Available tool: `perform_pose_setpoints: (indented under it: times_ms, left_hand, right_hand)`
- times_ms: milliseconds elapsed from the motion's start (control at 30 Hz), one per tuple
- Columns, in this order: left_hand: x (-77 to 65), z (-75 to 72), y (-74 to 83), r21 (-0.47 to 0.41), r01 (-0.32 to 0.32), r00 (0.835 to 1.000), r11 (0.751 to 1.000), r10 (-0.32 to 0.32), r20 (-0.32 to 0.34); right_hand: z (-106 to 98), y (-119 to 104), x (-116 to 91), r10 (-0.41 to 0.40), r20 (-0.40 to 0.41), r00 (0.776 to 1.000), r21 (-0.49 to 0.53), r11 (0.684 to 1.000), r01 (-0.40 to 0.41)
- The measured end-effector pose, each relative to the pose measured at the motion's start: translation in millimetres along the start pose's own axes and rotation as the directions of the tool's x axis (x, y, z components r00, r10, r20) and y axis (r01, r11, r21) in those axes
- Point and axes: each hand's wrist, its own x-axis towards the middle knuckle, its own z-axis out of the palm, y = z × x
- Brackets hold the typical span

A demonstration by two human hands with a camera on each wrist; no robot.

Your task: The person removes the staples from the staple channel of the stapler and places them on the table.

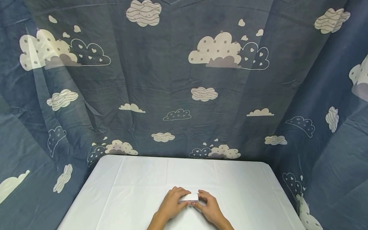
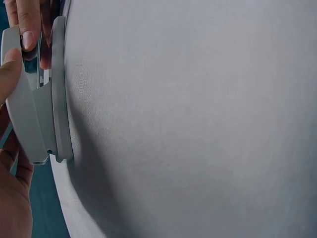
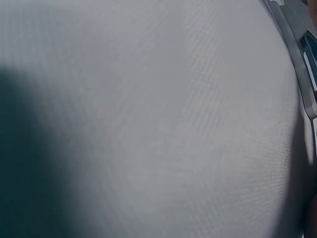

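A small white stapler [image 1: 189,197] with a grey base is held between both hands, just over the white table. My left hand [image 1: 171,203] grips its left end, the thumb along the near side and fingers on the far side. At the right end my right hand [image 1: 211,209] pinches it, thumb near and index finger far. Seen side-on in the left wrist view, the stapler [image 2: 29,124] shows a gap with shiny metal between top and base, and fingertips at that gap. Only a slice of the stapler [image 3: 297,54] enters the right wrist view.
White cloth covers the table [image 1: 138,179], with fold lines and rounded far corners. Dark blue curtains [image 1: 161,70] with cloud prints hang behind it and along both sides. Shadows fall on the cloth beside the stapler.
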Motion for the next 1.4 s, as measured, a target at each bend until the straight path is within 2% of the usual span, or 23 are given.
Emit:
perform_pose_setpoints:
  times_ms: [233,533,733,900,1100,1267,1400]
  left_hand:
    - [-1.5,-1.5,-0.4,0.015,-0.020,0.999,1.000,0.021,-0.026]
    - [-0.7,-8.5,1.3,-0.011,-0.005,0.999,1.000,0.004,-0.034]
    - [-1.5,-15.8,0.6,-0.089,0.016,1.000,0.996,-0.017,-0.017]
    - [-6.1,-20.9,-1.2,-0.155,0.032,0.999,0.987,-0.030,0.015]
    - [-10.7,-28.2,-4.3,-0.235,0.033,0.999,0.971,-0.031,0.012]
    - [-16.5,-39.0,-10.3,-0.297,0.059,0.998,0.953,-0.051,0.033]
    - [-19.7,-44.7,-14.5,-0.312,0.075,0.997,0.947,-0.067,0.039]
  right_hand:
    - [1.8,2.0,-1.4,-0.032,-0.014,0.999,-0.024,0.999,0.032]
    - [2.8,2.9,-0.6,-0.063,-0.046,0.997,-0.045,0.997,0.061]
    - [1.3,3.5,-1.3,-0.091,-0.059,0.994,-0.094,0.992,0.085]
    - [-1.2,3.8,-6.4,-0.089,-0.027,0.996,-0.156,0.984,0.084]
    - [-2.0,6.1,-9.4,-0.095,-0.037,0.995,-0.144,0.986,0.089]
    - [2.6,7.2,-10.1,-0.073,-0.036,0.997,-0.136,0.988,0.067]
    - [2.6,8.1,-10.9,-0.070,-0.056,0.996,-0.147,0.987,0.061]
